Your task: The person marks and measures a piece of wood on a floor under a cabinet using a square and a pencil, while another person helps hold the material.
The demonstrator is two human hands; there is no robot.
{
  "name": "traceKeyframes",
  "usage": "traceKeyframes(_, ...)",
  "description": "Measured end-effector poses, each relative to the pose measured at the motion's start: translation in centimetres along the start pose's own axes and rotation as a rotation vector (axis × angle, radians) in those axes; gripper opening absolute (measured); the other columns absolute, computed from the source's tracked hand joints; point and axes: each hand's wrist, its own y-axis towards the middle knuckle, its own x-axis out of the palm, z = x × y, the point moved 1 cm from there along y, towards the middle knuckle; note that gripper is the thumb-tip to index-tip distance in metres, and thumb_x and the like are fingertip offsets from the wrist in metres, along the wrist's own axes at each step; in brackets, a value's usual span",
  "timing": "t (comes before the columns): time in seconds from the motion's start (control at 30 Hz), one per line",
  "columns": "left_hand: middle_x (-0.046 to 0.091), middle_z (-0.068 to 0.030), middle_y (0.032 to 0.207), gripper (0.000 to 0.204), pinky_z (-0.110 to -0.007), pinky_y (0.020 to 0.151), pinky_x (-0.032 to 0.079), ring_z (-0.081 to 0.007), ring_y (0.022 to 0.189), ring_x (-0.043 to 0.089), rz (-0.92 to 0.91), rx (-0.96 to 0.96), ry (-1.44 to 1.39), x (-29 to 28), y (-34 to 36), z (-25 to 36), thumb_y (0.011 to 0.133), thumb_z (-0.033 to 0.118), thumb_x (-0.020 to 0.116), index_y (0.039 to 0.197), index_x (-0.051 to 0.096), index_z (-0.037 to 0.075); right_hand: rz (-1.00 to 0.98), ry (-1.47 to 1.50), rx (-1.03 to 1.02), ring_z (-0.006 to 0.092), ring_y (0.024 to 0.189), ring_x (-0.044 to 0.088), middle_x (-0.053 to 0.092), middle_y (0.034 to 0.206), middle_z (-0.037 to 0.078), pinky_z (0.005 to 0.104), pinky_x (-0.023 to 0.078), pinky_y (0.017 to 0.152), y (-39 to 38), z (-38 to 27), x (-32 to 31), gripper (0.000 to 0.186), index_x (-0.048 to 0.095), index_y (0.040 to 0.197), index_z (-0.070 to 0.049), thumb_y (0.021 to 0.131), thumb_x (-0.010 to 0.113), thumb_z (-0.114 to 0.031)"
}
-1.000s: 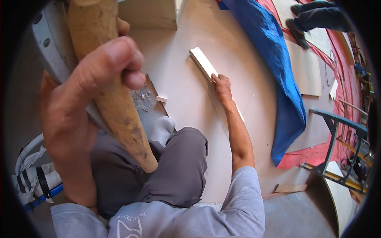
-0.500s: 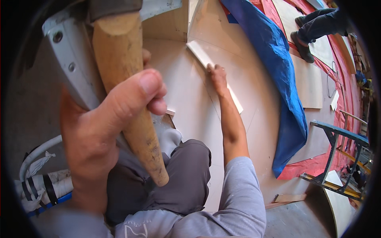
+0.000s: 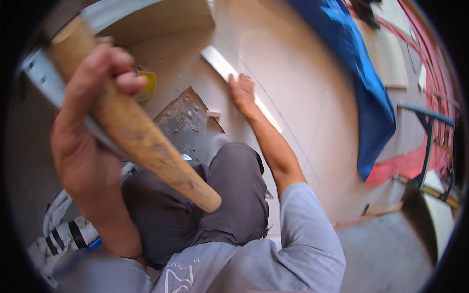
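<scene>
My left hand (image 3: 90, 117), large and close at the left, is closed around the wooden handle (image 3: 146, 141) of a tool. The handle slants down to the right over my lap; its dark upper end is cut off by the picture's edge. A grey metal piece with holes (image 3: 44, 78) runs behind the handle, partly hidden by the hand; whether the hand grips it too, I cannot tell. Further ahead, my right hand (image 3: 242, 92) grips a narrow white strip (image 3: 218, 62) lying flat on a large pale board (image 3: 293, 97). Thin dark lines cross the board.
A blue tarp (image 3: 366, 97) covers the board's right side, with red sheeting (image 3: 395, 166) beyond. At right stands a blue-topped stand (image 3: 427, 117). A dark panel with debris (image 3: 183, 119) and a yellow container (image 3: 146, 87) lie left of the strip. A box-like wooden piece (image 3: 171, 22) stands ahead.
The view has shifted, bringing the debris panel and yellow container into sight. The handle has tilted further. My right hand and the strip now appear left of a long line on the board.
</scene>
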Motion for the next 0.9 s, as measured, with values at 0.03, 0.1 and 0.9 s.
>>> traceKeyframes(0.03, 0.055, -0.0107, 0.100, 0.043, -0.027, 0.085, 0.047, -0.0125, 0.084, 0.057, -0.009, -0.050, -0.032, -0.6, -0.2, 0.1, 0.092, 0.016, 0.059, 0.123, 0.043, -0.010, -0.060, 0.018, 0.024, 0.0388, 0.087, 0.056, 0.057, 0.095, 0.023, 0.0484, 0.045, 0.068, -0.7, -2.1, 0.3, 0.031, 0.054, 0.113, -0.002, 0.085, 0.054, -0.014)
traceKeyframes(0.1, 0.055, -0.0135, 0.103, 0.043, -0.030, 0.090, 0.046, -0.0145, 0.088, 0.057, -0.022, -0.058, -0.012, -2.5, -0.6, 0.1, 0.093, 0.016, 0.059, 0.123, 0.045, -0.011, -0.220, 0.059, 0.004, 0.0373, 0.089, 0.056, 0.057, 0.095, 0.023, 0.0470, 0.047, 0.070, -3.4, -4.7, -0.2, 0.028, 0.056, 0.113, -0.004, 0.087, 0.052, -0.013)
traceKeyframes(0.9, 0.057, -0.0113, 0.112, 0.037, -0.031, 0.099, 0.043, -0.0167, 0.102, 0.056, -0.088, -0.010, 0.233, -1.9, -1.8, 1.4, 0.094, 0.013, 0.058, 0.123, 0.050, -0.008, -0.062, -0.144, 0.367, 0.0350, 0.102, 0.055, 0.056, 0.113, 0.021, 0.0435, 0.045, 0.081, -31.3, 6.8, -15.5, 0.039, 0.055, 0.123, -0.011, 0.084, 0.059, -0.012)
